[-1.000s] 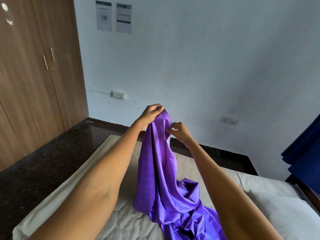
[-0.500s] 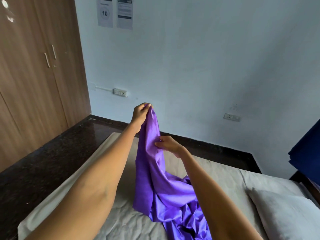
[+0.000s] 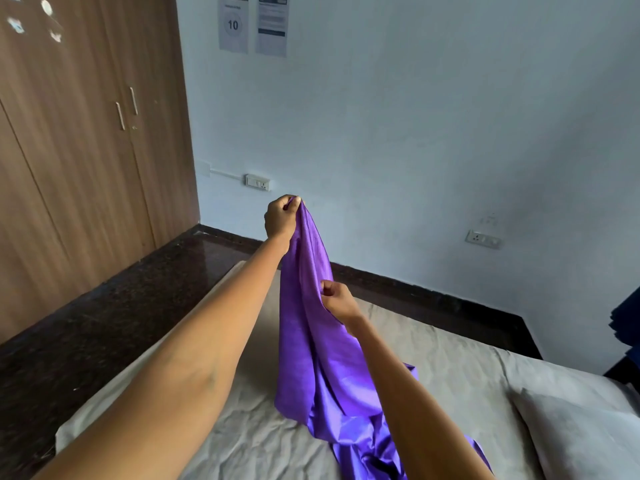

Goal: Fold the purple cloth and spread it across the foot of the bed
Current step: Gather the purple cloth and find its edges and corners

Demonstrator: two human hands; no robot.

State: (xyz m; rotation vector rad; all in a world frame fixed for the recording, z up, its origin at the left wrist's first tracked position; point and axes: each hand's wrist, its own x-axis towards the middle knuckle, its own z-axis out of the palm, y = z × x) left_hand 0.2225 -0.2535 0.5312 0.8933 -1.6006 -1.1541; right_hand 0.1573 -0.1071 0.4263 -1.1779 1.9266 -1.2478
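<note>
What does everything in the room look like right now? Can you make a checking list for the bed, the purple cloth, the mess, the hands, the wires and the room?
Surface: bed with a wrinkled grey sheet.
Job's things: purple cloth held up bunched, lower part heaped on the bed, not yet folded.
Clutter: pillow at the right.
Hands: left hand grips the cloth's top; right hand pinches an edge lower down.
Cables: white conduit runs to a wall socket.
Surroundings: wooden wardrobe, two wall notices, second socket, dark floor.
</note>
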